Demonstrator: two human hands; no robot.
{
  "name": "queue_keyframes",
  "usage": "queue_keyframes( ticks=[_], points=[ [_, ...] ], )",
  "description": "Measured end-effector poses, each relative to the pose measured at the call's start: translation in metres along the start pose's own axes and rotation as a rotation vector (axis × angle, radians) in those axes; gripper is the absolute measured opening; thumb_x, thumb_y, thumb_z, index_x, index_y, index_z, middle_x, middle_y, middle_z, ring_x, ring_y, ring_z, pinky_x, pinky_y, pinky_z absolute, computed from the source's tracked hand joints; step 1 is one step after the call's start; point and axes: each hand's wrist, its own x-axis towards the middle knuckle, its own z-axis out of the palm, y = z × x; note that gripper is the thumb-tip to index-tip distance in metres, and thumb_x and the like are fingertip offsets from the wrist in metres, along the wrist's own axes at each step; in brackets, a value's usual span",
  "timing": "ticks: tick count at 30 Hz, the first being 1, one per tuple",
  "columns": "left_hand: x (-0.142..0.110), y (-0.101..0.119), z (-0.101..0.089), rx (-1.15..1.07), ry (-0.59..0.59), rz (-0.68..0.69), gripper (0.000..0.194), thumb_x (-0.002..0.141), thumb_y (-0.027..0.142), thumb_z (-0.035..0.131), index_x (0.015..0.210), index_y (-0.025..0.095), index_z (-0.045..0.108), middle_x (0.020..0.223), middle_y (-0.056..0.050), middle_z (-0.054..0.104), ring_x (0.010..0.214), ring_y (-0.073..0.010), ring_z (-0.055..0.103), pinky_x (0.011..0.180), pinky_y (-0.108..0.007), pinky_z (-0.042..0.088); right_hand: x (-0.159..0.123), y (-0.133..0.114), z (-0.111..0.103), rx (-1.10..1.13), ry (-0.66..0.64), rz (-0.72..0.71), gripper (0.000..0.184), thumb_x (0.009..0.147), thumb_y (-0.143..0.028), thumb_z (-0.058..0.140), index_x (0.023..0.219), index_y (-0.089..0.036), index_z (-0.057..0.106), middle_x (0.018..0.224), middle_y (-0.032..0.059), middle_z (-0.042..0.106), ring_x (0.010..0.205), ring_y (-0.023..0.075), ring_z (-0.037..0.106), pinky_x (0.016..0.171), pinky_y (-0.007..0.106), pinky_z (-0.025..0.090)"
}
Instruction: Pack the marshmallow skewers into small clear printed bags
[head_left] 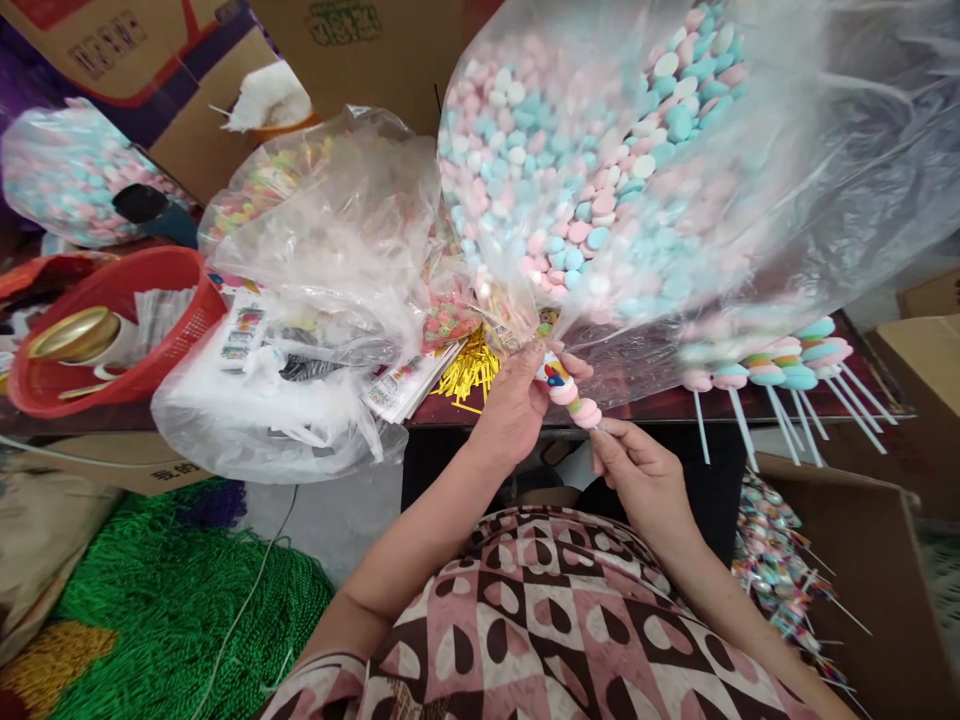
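Observation:
My left hand (pixel 517 400) pinches the top of a candy skewer (pixel 574 398), a stack of pink and coloured round sweets partly in a printed clear wrapper. My right hand (pixel 637 470) grips the lower end of the same skewer, fingers closed below the pink pieces. Both hands hover just off the front edge of a dark table (pixel 862 395). Right above them bulges a big clear plastic bag (pixel 600 170) full of pink, blue and white candy discs.
Several finished skewers (pixel 780 365) with white sticks lie on the table's right. Wrapped skewers (pixel 772 560) fill a cardboard box at lower right. A red basket (pixel 191 300), crumpled plastic bags (pixel 300 330), gold twist ties (pixel 469 370) and green fringe (pixel 172 610) sit left.

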Motion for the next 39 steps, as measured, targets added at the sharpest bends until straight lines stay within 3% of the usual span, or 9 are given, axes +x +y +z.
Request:
queue_keyframes(
  ticks=[6, 11, 15, 18, 22, 26, 33, 36, 39],
  points=[
    [-0.004, -0.012, -0.008, 0.066, -0.017, -0.053, 0.037, 0.079, 0.053, 0.072, 0.096, 0.02, 0.065, 0.079, -0.003, 0.074, 0.081, -0.0194, 0.072, 0.068, -0.028, 0.052, -0.001, 0.0, -0.002, 0.199, -0.193, 0.17, 0.033, 0.084, -0.052, 0.067, 0.085, -0.019, 0.065, 0.043, -0.0086, 0.038, 0.04, 0.0067, 0.025, 0.041, 0.023, 0.018],
    [-0.01, -0.006, -0.014, 0.096, -0.135, -0.135, 0.046, 0.076, 0.053, 0.075, 0.106, 0.019, 0.067, 0.086, -0.008, 0.076, 0.083, -0.0216, 0.073, 0.057, -0.025, 0.05, 0.005, 0.001, -0.005, 0.399, -0.395, 0.335, 0.033, 0.08, -0.05, 0.071, 0.078, -0.02, 0.059, 0.04, -0.0114, 0.031, 0.036, 0.0046, 0.017, 0.04, 0.022, 0.013],
    [-0.004, 0.007, -0.013, 0.023, -0.145, -0.085, 0.052, 0.074, 0.052, 0.077, 0.114, 0.022, 0.064, 0.104, -0.009, 0.076, 0.101, -0.0244, 0.072, 0.077, -0.032, 0.056, 0.006, 0.001, -0.005, 0.365, -0.368, 0.343, 0.034, 0.079, -0.051, 0.073, 0.078, -0.019, 0.061, 0.041, -0.0112, 0.031, 0.038, 0.0047, 0.017, 0.041, 0.022, 0.011],
    [0.003, 0.011, -0.012, -0.077, -0.076, -0.078, 0.037, 0.079, 0.047, 0.073, 0.105, 0.022, 0.065, 0.095, -0.006, 0.076, 0.103, -0.0257, 0.072, 0.088, -0.038, 0.055, 0.005, 0.001, -0.004, 0.307, -0.294, 0.296, 0.034, 0.079, -0.051, 0.072, 0.079, -0.019, 0.062, 0.042, -0.0106, 0.032, 0.039, 0.0053, 0.018, 0.041, 0.022, 0.012],
    [0.008, 0.003, -0.011, -0.205, 0.075, -0.115, 0.02, 0.087, 0.04, 0.066, 0.09, 0.021, 0.063, 0.08, 0.0, 0.073, 0.09, -0.0215, 0.074, 0.087, -0.039, 0.056, 0.003, 0.002, -0.002, 0.085, -0.082, 0.06, 0.029, 0.079, -0.047, 0.072, 0.09, -0.02, 0.068, 0.055, -0.006, 0.045, 0.047, 0.0086, 0.034, 0.045, 0.024, 0.024],
    [0.007, -0.004, -0.011, -0.197, 0.084, -0.107, 0.022, 0.086, 0.04, 0.068, 0.086, 0.019, 0.061, 0.078, 0.0, 0.071, 0.084, -0.0195, 0.073, 0.084, -0.036, 0.056, 0.0, 0.002, -0.001, -0.153, 0.027, -0.113, 0.023, 0.084, -0.044, 0.067, 0.087, -0.021, 0.071, 0.055, -0.0041, 0.05, 0.052, 0.0115, 0.044, 0.052, 0.026, 0.035],
    [-0.001, 0.0, -0.01, -0.096, -0.027, -0.127, 0.035, 0.081, 0.053, 0.071, 0.084, 0.02, 0.059, 0.075, 0.001, 0.067, 0.088, -0.0215, 0.072, 0.082, -0.036, 0.056, 0.0, -0.002, -0.003, 0.347, -0.378, 0.363, 0.03, 0.084, -0.048, 0.065, 0.085, -0.019, 0.063, 0.035, -0.011, 0.035, 0.032, 0.0056, 0.017, 0.038, 0.023, 0.014],
    [-0.004, -0.003, -0.009, -0.035, -0.087, -0.127, 0.039, 0.078, 0.055, 0.073, 0.085, 0.02, 0.059, 0.074, -0.001, 0.067, 0.09, -0.0237, 0.073, 0.075, -0.033, 0.056, 0.001, -0.004, -0.002, 0.435, -0.442, 0.431, 0.028, 0.082, -0.047, 0.067, 0.083, -0.019, 0.062, 0.035, -0.0119, 0.032, 0.031, 0.005, 0.015, 0.037, 0.021, 0.013],
    [-0.004, -0.004, -0.009, -0.006, -0.107, -0.133, 0.038, 0.076, 0.053, 0.076, 0.086, 0.02, 0.059, 0.072, -0.001, 0.067, 0.089, -0.024, 0.073, 0.069, -0.03, 0.054, 0.002, -0.004, 0.0, 0.389, -0.383, 0.39, 0.03, 0.084, -0.048, 0.067, 0.086, -0.018, 0.064, 0.038, -0.0115, 0.033, 0.034, 0.0046, 0.017, 0.038, 0.021, 0.013]
  ],
)
